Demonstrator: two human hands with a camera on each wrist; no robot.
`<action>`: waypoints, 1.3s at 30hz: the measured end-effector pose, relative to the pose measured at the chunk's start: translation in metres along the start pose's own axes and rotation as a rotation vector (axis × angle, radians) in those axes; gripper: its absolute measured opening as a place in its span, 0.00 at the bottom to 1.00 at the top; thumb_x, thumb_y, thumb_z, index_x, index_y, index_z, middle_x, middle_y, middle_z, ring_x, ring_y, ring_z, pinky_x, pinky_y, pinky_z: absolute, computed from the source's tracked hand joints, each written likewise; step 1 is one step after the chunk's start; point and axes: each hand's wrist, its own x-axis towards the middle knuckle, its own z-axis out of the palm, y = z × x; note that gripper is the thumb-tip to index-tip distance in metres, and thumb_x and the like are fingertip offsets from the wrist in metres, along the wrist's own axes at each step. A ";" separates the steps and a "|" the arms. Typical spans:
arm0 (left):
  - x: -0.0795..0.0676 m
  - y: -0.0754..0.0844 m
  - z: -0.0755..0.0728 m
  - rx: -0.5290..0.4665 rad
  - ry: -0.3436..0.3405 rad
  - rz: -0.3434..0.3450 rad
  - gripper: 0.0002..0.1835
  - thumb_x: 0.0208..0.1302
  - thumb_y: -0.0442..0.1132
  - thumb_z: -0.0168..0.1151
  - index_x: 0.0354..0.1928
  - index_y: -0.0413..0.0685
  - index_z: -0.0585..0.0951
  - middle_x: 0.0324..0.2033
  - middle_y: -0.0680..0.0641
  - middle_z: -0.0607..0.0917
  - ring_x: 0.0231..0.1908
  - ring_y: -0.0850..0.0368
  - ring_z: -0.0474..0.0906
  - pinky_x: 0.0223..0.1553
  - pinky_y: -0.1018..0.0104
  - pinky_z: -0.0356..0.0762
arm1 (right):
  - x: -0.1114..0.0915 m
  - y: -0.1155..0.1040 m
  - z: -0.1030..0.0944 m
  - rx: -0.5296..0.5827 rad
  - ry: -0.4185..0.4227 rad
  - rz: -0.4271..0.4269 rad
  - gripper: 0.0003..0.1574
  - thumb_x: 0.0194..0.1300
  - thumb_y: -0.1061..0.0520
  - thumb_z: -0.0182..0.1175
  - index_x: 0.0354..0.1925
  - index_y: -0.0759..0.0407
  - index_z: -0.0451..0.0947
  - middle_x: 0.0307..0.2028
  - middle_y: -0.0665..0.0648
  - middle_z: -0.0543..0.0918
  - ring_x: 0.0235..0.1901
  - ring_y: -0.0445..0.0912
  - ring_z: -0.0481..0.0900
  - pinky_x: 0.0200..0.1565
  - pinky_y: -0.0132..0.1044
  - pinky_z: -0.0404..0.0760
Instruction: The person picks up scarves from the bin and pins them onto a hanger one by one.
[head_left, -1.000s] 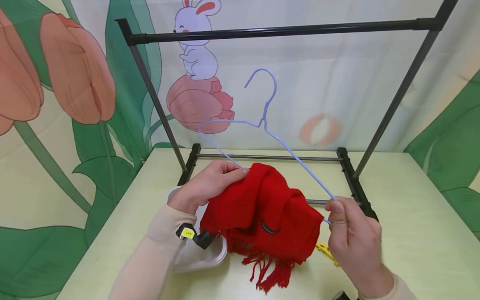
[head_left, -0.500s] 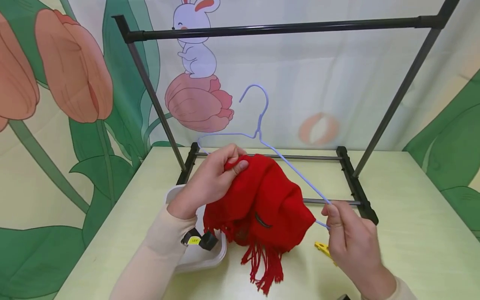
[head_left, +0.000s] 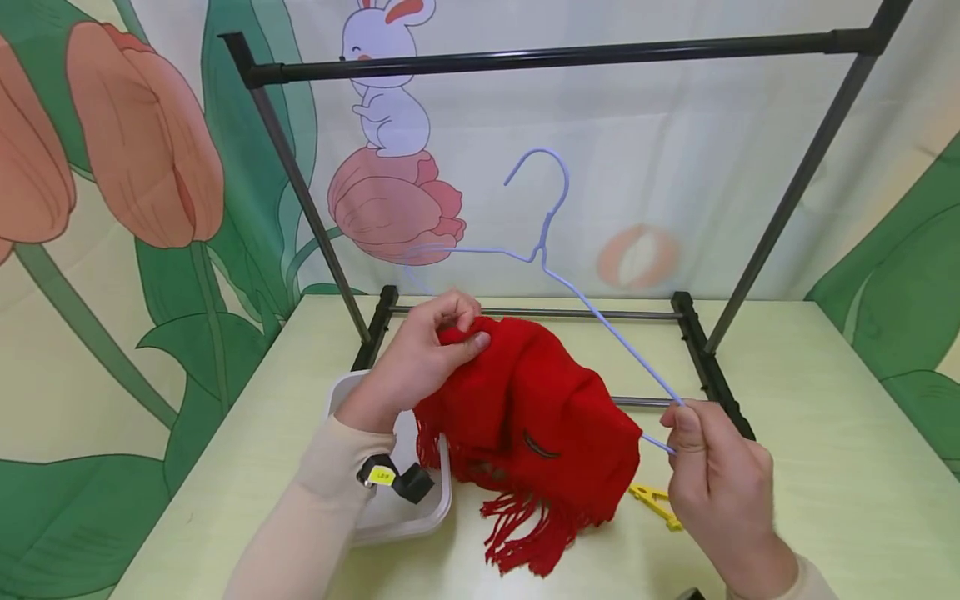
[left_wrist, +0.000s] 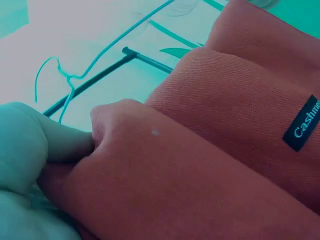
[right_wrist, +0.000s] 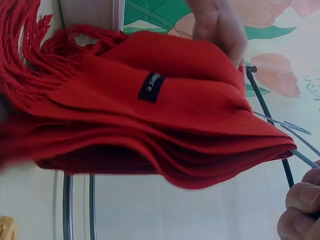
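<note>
A red fringed scarf [head_left: 555,392] hangs in folds over the bottom bar of a thin lavender wire hanger [head_left: 617,334], whose hook points up. My left hand [head_left: 412,362] pinches the scarf's upper left edge between thumb and fingers. With the right hand [head_left: 722,492] I grip the hanger's right corner, just beyond the scarf. A dark label [left_wrist: 303,123] reading "Cashm…" shows on the cloth in the left wrist view. From the right wrist, several stacked layers of the scarf [right_wrist: 200,105] are seen on the bar. Most of that bar is hidden by cloth.
Behind the hands stands a black rack with a horizontal top bar [head_left: 555,57]. A white plastic container [head_left: 433,518] sits under my left forearm. Beside the right hand, a yellow clip [head_left: 654,506] lies on the pale table [head_left: 840,483]. A printed curtain [head_left: 720,167] hangs behind.
The hanger dipped, then rose and shifted right with the right hand and the scarf. My left hand has moved slightly left and up, keeping hold of the cloth's edge.
</note>
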 end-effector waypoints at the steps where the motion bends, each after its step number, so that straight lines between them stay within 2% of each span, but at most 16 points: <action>1: -0.001 -0.002 -0.001 -0.018 0.004 -0.068 0.13 0.73 0.28 0.66 0.37 0.48 0.70 0.44 0.45 0.77 0.48 0.50 0.76 0.42 0.64 0.76 | 0.000 0.001 -0.001 -0.007 0.007 -0.005 0.27 0.87 0.49 0.51 0.36 0.68 0.79 0.18 0.53 0.75 0.18 0.36 0.69 0.21 0.24 0.71; 4: 0.000 -0.010 -0.004 -0.106 0.027 -0.257 0.07 0.77 0.37 0.64 0.48 0.50 0.74 0.46 0.48 0.79 0.45 0.49 0.79 0.43 0.61 0.80 | 0.000 0.003 -0.001 -0.017 0.034 -0.016 0.28 0.87 0.48 0.51 0.35 0.69 0.79 0.17 0.53 0.75 0.17 0.36 0.69 0.20 0.24 0.70; 6: 0.002 -0.016 -0.004 -0.110 0.020 -0.352 0.07 0.80 0.44 0.61 0.52 0.50 0.77 0.45 0.50 0.81 0.45 0.51 0.81 0.45 0.61 0.82 | 0.000 0.005 -0.001 -0.022 0.051 -0.032 0.30 0.87 0.47 0.50 0.35 0.69 0.79 0.17 0.53 0.75 0.17 0.36 0.68 0.20 0.25 0.69; 8: 0.005 -0.021 -0.005 -0.076 -0.017 -0.423 0.13 0.83 0.51 0.58 0.48 0.49 0.80 0.39 0.51 0.82 0.41 0.52 0.81 0.43 0.62 0.80 | 0.000 0.007 0.000 -0.021 0.071 -0.043 0.32 0.87 0.46 0.50 0.34 0.70 0.79 0.16 0.53 0.75 0.16 0.37 0.68 0.19 0.25 0.69; 10: 0.007 -0.024 -0.006 -0.002 -0.073 -0.469 0.20 0.82 0.57 0.56 0.38 0.50 0.82 0.30 0.53 0.82 0.36 0.54 0.80 0.39 0.64 0.78 | 0.000 0.007 -0.001 -0.024 0.083 -0.061 0.32 0.87 0.46 0.50 0.33 0.70 0.79 0.16 0.54 0.75 0.16 0.37 0.68 0.19 0.25 0.69; 13: 0.008 -0.027 -0.009 0.015 -0.160 -0.484 0.25 0.82 0.56 0.56 0.26 0.50 0.79 0.21 0.53 0.79 0.29 0.55 0.79 0.33 0.65 0.77 | 0.001 0.008 -0.001 -0.023 0.085 -0.071 0.32 0.87 0.47 0.50 0.33 0.71 0.79 0.16 0.53 0.75 0.15 0.37 0.68 0.19 0.25 0.69; 15: 0.009 -0.029 -0.010 -0.042 -0.186 -0.470 0.21 0.81 0.51 0.57 0.27 0.50 0.79 0.22 0.53 0.81 0.28 0.56 0.81 0.32 0.66 0.79 | 0.000 0.008 -0.002 -0.022 0.075 -0.068 0.31 0.87 0.47 0.50 0.33 0.70 0.79 0.16 0.53 0.75 0.15 0.37 0.68 0.19 0.25 0.69; 17: 0.008 -0.028 -0.009 -0.123 -0.192 -0.457 0.14 0.79 0.47 0.59 0.34 0.48 0.81 0.27 0.52 0.85 0.31 0.55 0.84 0.34 0.65 0.83 | -0.001 0.008 -0.002 -0.019 0.060 -0.061 0.30 0.87 0.48 0.51 0.33 0.69 0.79 0.17 0.52 0.74 0.15 0.36 0.68 0.18 0.25 0.68; 19: 0.006 -0.025 -0.007 -0.159 -0.164 -0.448 0.10 0.76 0.47 0.62 0.43 0.48 0.82 0.33 0.51 0.88 0.36 0.53 0.87 0.38 0.61 0.86 | -0.002 0.008 -0.003 -0.019 0.034 -0.037 0.30 0.87 0.47 0.50 0.34 0.68 0.79 0.17 0.52 0.74 0.16 0.36 0.67 0.18 0.25 0.67; 22: 0.004 -0.016 -0.001 -0.135 -0.107 -0.416 0.15 0.73 0.49 0.66 0.52 0.49 0.81 0.42 0.48 0.89 0.43 0.49 0.88 0.43 0.56 0.88 | -0.004 0.007 -0.005 -0.031 -0.009 -0.010 0.28 0.87 0.47 0.50 0.35 0.66 0.79 0.18 0.51 0.73 0.16 0.36 0.66 0.18 0.25 0.66; 25: 0.004 -0.007 0.004 -0.104 -0.064 -0.359 0.17 0.71 0.50 0.68 0.55 0.50 0.80 0.46 0.45 0.89 0.47 0.46 0.88 0.46 0.54 0.89 | -0.005 0.007 -0.006 -0.042 -0.037 0.002 0.26 0.87 0.49 0.50 0.36 0.65 0.78 0.18 0.51 0.72 0.16 0.36 0.64 0.18 0.25 0.65; 29: 0.004 0.002 0.010 -0.126 -0.050 -0.292 0.15 0.72 0.47 0.70 0.54 0.52 0.79 0.48 0.45 0.88 0.49 0.47 0.88 0.47 0.53 0.90 | -0.007 0.008 -0.005 -0.050 -0.056 -0.005 0.23 0.87 0.52 0.51 0.36 0.65 0.78 0.18 0.50 0.71 0.16 0.35 0.63 0.17 0.25 0.64; 32: 0.004 0.005 0.012 -0.163 -0.051 -0.232 0.12 0.73 0.43 0.70 0.49 0.51 0.76 0.44 0.47 0.88 0.48 0.49 0.87 0.47 0.55 0.90 | -0.008 0.008 -0.004 -0.052 -0.057 -0.011 0.22 0.87 0.53 0.51 0.36 0.65 0.78 0.18 0.49 0.71 0.15 0.35 0.62 0.17 0.25 0.63; 36: 0.005 0.004 0.015 -0.190 -0.017 -0.112 0.12 0.72 0.34 0.68 0.39 0.49 0.72 0.31 0.52 0.83 0.41 0.54 0.83 0.44 0.62 0.83 | -0.008 0.009 -0.004 -0.041 -0.044 -0.001 0.26 0.87 0.48 0.50 0.36 0.64 0.78 0.17 0.50 0.71 0.15 0.35 0.63 0.17 0.26 0.64; 39: 0.006 0.002 0.017 -0.245 0.012 -0.040 0.14 0.71 0.29 0.65 0.33 0.50 0.70 0.25 0.55 0.78 0.37 0.56 0.81 0.41 0.64 0.78 | -0.008 0.009 -0.005 -0.028 -0.021 0.011 0.30 0.87 0.43 0.49 0.35 0.64 0.79 0.17 0.50 0.73 0.16 0.36 0.64 0.18 0.26 0.65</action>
